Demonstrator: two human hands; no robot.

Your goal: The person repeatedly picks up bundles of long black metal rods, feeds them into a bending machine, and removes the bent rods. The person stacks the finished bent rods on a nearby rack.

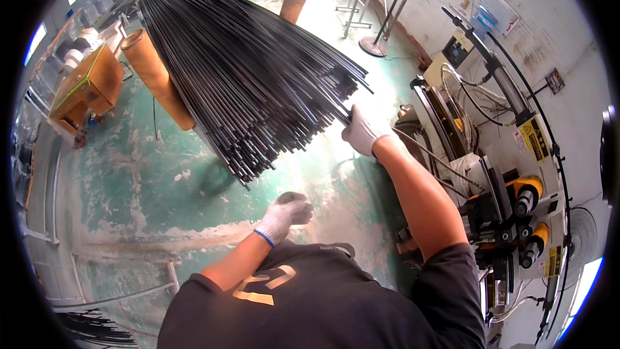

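Observation:
A large stack of long thin black rods (239, 71) stretches away from me, its near ends fanned unevenly. My right hand (365, 130), in a white knit glove, is closed around the near end of a rod at the stack's right side. My left hand (286, 215), gloved the same way with a blue cuff edge, hangs in front of my body, apart from the stack. Its fingers are curled in, and whether anything lies inside them is hidden. Whether the rods are solid or hollow is hard to tell.
Brown cylindrical posts (155, 77) flank the stack; another post (295, 1) stands on its right. Machinery with yellow-and-black parts (516, 200) lines the right wall. A wooden box-like stand (87, 87) is at the left. More black rods (97, 329) lie at lower left.

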